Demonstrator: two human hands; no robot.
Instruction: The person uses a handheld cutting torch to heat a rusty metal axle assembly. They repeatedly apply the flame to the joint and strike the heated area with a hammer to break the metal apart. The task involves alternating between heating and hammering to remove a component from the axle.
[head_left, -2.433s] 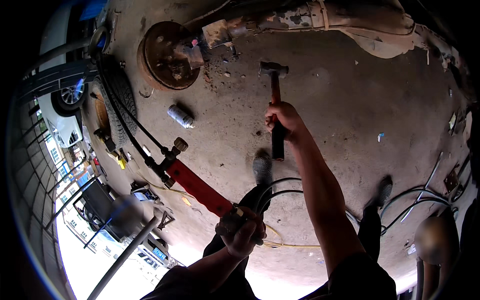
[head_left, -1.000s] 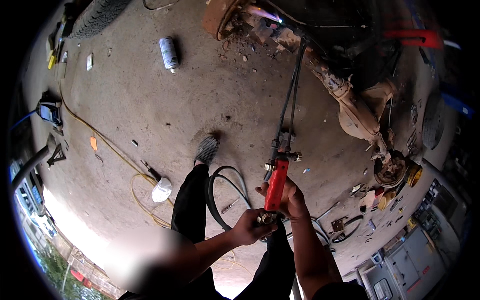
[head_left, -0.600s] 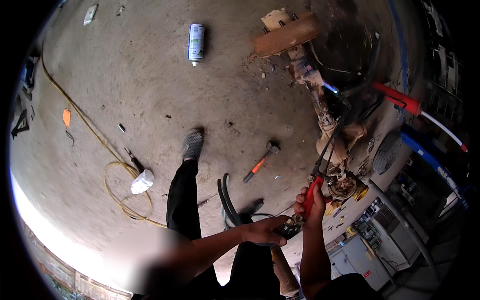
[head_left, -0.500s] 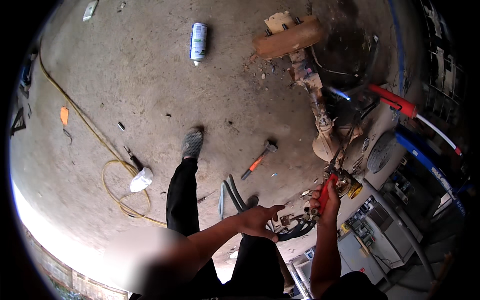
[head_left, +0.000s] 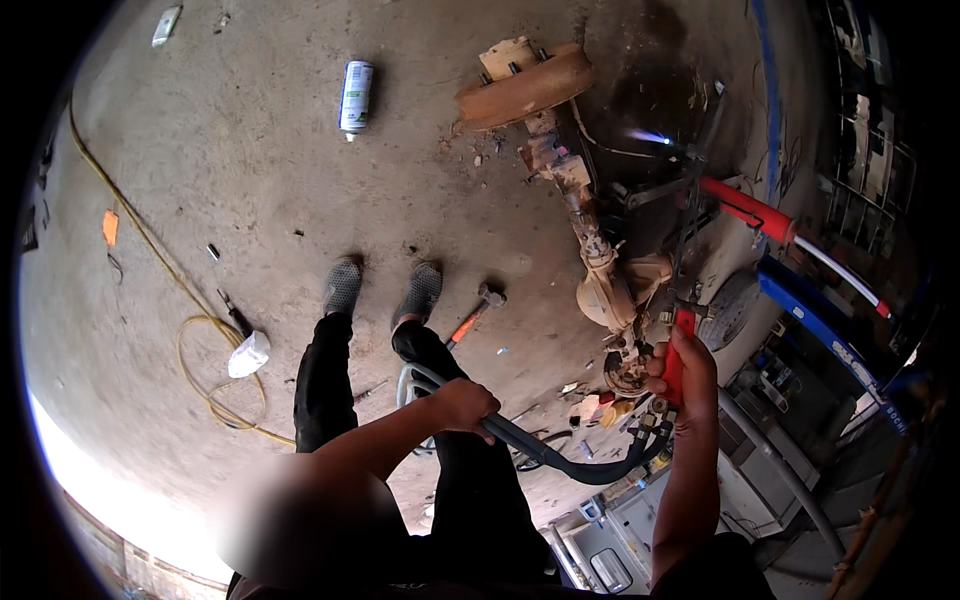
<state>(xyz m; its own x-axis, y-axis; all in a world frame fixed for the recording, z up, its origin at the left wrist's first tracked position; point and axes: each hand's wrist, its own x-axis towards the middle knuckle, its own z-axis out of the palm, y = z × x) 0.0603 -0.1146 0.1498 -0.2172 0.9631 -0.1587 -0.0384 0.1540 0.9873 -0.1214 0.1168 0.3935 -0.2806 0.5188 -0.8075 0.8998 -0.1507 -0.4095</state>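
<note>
My right hand (head_left: 690,375) is wrapped round the red handle of a gas torch (head_left: 678,345). From that handle thin metal tubes run away to a lit tip, where a blue-violet flame (head_left: 650,136) points left. Two dark hoses (head_left: 560,462) leave the near end of the torch and loop across to my left hand (head_left: 468,407), which is closed round them in front of my leg. Left of the torch lies a rusty vehicle axle (head_left: 600,250) with a round brake drum (head_left: 525,88) at its far end. The flame is right of the drum, apart from it.
A hammer (head_left: 478,312) lies by my right shoe, a spray can (head_left: 355,98) farther off. On the left a yellow hose (head_left: 150,230) coils near a white bag (head_left: 250,354). A red cylinder (head_left: 745,207) and a blue steel beam (head_left: 820,325) stand at right.
My left hand, spread before, has closed round the hoses and moved up. The torch handle has moved right and slightly up. My right foot has come forward beside the left.
</note>
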